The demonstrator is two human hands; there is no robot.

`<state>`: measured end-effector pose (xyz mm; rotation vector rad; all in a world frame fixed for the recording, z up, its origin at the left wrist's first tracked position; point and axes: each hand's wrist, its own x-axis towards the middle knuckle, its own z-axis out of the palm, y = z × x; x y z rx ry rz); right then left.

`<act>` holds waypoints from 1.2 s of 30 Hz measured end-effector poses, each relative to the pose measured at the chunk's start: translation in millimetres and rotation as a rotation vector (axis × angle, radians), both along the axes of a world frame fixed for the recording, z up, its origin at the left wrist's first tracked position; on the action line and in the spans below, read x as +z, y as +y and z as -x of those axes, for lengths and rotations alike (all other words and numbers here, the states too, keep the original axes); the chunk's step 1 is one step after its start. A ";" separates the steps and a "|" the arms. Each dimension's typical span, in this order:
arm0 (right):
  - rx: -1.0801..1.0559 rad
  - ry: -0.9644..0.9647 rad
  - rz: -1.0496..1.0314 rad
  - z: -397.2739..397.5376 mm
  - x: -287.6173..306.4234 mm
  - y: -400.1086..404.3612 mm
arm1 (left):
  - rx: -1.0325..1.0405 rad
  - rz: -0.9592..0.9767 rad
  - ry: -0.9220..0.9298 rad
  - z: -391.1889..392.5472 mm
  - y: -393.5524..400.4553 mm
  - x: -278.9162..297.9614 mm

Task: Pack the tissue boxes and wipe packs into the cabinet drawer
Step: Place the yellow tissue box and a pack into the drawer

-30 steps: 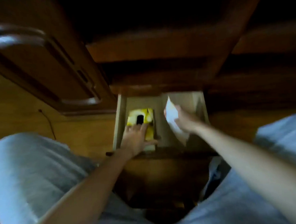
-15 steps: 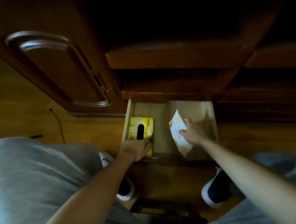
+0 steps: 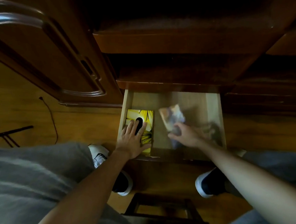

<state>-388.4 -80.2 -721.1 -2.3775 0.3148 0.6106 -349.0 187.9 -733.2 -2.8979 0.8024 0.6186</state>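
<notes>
The bottom cabinet drawer (image 3: 212, 106) is pulled out, showing a pale wooden floor. A yellow tissue box (image 3: 145, 116) with a dark oval slot lies flat along the drawer's left side. My left hand (image 3: 132, 140) rests flat on top of it, fingers spread. A wipe pack (image 3: 172, 118), blurred by motion, lies tilted in the middle of the drawer. My right hand (image 3: 186, 135) is at its near end, fingers curled around it. The blur hides the pack's print.
An open cabinet door (image 3: 43, 54) stands at the left. Closed drawers (image 3: 165, 40) overhang above. My two shoes (image 3: 209, 184) stand on the wooden floor before the drawer. A dark wooden frame (image 3: 164, 208) lies below. A thin cable (image 3: 51, 120) trails at left.
My right hand has lowered the wipe pack from upright toward the drawer floor. My left hand slid farther onto the tissue box. The camera moved closer.
</notes>
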 end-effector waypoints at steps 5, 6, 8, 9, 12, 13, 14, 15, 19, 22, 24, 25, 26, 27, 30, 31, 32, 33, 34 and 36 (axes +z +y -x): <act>0.001 -0.052 0.203 -4.6 -17.5 5.9 | 0.076 0.126 -0.112 6.9 -2.3 -3.5; -0.009 -0.016 0.178 -7.5 -20.4 5.9 | 0.084 0.141 -0.124 8.0 -2.1 -4.0; -0.068 0.069 0.084 -14.4 -26.0 9.6 | 0.103 0.173 -0.141 9.1 -1.4 -6.3; -0.124 0.088 0.054 -17.2 -30.0 14.3 | 0.113 0.187 -0.145 9.0 -1.3 -7.4; -0.337 0.159 0.028 -23.2 -40.4 31.1 | 0.127 0.225 -0.145 7.9 -1.3 -9.9; -0.401 0.189 -0.002 -24.8 -45.0 33.7 | 0.129 0.233 -0.143 7.8 -1.2 -9.8; -0.455 0.219 -0.049 -25.6 -47.4 35.0 | 0.130 0.239 -0.140 7.9 -1.3 -9.6; -0.493 0.242 -0.074 -25.7 -48.3 35.0 | 0.130 0.245 -0.140 8.0 -1.1 -9.5; -0.473 -0.017 0.276 -34.8 -28.4 18.9 | 0.147 0.271 -0.149 8.8 -0.7 -9.1; -0.335 0.006 0.422 -38.2 -12.6 12.7 | 0.157 0.291 -0.153 10.1 -1.4 -7.9; -0.156 0.203 0.248 -32.2 -15.8 25.5 | 0.149 0.289 -0.162 10.4 -1.1 -7.6; -0.082 0.282 0.083 -27.2 -19.8 35.2 | 0.144 0.288 -0.162 10.1 -0.9 -7.4; -0.065 0.324 -0.040 -23.0 -23.0 44.3 | 0.142 0.291 -0.159 9.6 -0.9 -7.6; -0.081 0.295 -0.082 -20.2 -27.9 50.2 | 0.141 0.292 -0.154 9.2 -0.7 -8.1; -0.098 0.105 0.141 -15.0 -30.0 48.9 | 0.143 0.279 -0.148 8.5 -0.4 -9.3; -0.003 0.085 0.203 -12.4 -33.4 41.9 | 0.145 0.273 -0.146 8.0 -0.6 -9.9; 0.089 0.093 0.229 -9.3 -36.0 35.1 | 0.149 0.267 -0.144 7.5 -0.7 -10.8; 0.146 0.123 0.226 -5.6 -38.7 30.9 | 0.150 0.263 -0.144 7.4 -0.6 -11.7; 0.176 0.150 0.216 -1.8 -41.8 30.0 | 0.149 0.259 -0.147 7.5 -0.5 -12.4; 0.186 0.171 0.180 2.9 -44.3 35.9 | 0.145 0.256 -0.160 7.7 -0.3 -13.6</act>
